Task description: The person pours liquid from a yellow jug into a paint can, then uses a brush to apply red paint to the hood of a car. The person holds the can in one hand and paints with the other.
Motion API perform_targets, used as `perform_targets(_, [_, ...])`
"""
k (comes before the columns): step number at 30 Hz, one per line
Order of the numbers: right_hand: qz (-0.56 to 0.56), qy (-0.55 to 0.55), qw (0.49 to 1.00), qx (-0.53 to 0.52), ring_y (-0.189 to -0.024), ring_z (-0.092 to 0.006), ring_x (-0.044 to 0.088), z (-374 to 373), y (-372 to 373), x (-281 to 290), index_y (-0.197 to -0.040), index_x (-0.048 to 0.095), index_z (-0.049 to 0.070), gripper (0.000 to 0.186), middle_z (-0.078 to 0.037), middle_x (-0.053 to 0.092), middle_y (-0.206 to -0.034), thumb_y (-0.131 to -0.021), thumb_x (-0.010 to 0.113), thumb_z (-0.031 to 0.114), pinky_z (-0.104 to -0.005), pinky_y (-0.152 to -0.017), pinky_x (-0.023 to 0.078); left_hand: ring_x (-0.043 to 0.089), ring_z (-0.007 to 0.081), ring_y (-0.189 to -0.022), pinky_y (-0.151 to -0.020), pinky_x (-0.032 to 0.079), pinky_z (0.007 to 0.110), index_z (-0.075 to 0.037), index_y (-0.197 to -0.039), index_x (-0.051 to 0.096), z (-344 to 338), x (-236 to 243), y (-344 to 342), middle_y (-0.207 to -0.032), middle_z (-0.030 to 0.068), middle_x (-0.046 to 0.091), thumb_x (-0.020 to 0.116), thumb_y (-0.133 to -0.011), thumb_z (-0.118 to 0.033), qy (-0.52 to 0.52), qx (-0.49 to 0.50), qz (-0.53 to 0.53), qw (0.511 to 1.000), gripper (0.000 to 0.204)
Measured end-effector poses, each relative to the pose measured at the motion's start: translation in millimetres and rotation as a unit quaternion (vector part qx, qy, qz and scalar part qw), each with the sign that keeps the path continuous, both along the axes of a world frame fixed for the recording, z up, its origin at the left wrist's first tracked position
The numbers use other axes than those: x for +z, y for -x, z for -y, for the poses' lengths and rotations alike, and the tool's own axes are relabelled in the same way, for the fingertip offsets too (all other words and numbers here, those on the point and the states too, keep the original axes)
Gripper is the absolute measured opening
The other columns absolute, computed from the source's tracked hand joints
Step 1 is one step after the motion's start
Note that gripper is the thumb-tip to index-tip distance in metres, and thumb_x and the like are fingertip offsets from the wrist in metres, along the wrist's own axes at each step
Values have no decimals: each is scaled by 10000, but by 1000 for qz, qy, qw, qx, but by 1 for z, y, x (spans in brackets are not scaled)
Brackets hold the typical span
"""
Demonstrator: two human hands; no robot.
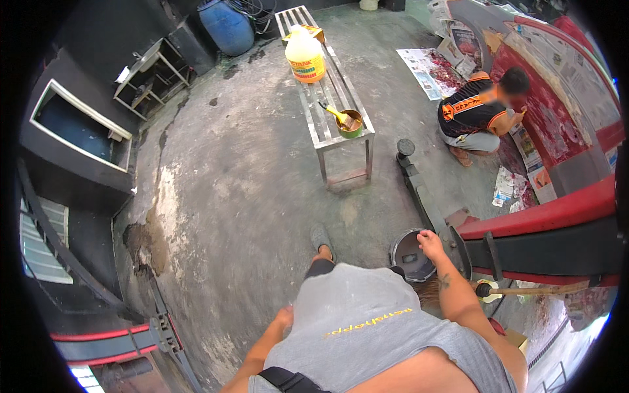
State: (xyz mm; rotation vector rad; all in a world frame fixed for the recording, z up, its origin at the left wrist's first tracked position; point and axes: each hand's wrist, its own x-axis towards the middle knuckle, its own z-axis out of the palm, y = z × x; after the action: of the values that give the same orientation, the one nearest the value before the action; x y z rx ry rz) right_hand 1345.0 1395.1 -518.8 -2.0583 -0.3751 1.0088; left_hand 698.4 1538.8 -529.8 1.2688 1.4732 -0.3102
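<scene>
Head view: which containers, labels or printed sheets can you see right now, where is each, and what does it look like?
Plastic jug: on the metal bench, translucent yellowish with a yellow label band.
Small tin: near end of the bench, round, green outside, a yellow-handled brush in it.
Blue drum: top, against the wall, rounded.
Newspaper sheets: on the floor and taped on the red panel, top right.
Dark bucket: under the right hand, round.

A stained grey concrete floor [249, 190] fills the middle of the frame, cracked toward the left. A metal bench [331, 98] stands at upper centre, a blue barrel [226, 25] behind it. A dark frame [78, 131] sits at upper left. Newspapers [429, 69] lie at upper right beside red panels [557, 111].
</scene>
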Motion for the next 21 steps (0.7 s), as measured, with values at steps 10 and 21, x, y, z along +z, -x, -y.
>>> perform_targets(10, [-137, 151, 963, -178, -767, -169, 673, 5, 102, 37, -1321, 680, 75, 397, -52, 738, -1060, -1011, 754, 312, -334, -559, 505, 756, 211, -915, -834, 586, 376, -64, -1043, 773, -396, 36, -70, -979, 87, 811, 844, -902, -159, -140, -83, -62, 985, 184])
perform_targets(21, [-164, 200, 933, -251, -868, -203, 735, -19, 100, 37, -1363, 690, 83, 452, -55, 768, -1111, -1012, 732, 366, -383, -653, 558, 730, 224, -762, -751, 586, 405, -75, -847, 769, -463, 69, -327, -814, 98, 784, 891, -867, -256, -237, -196, 66, 949, 220])
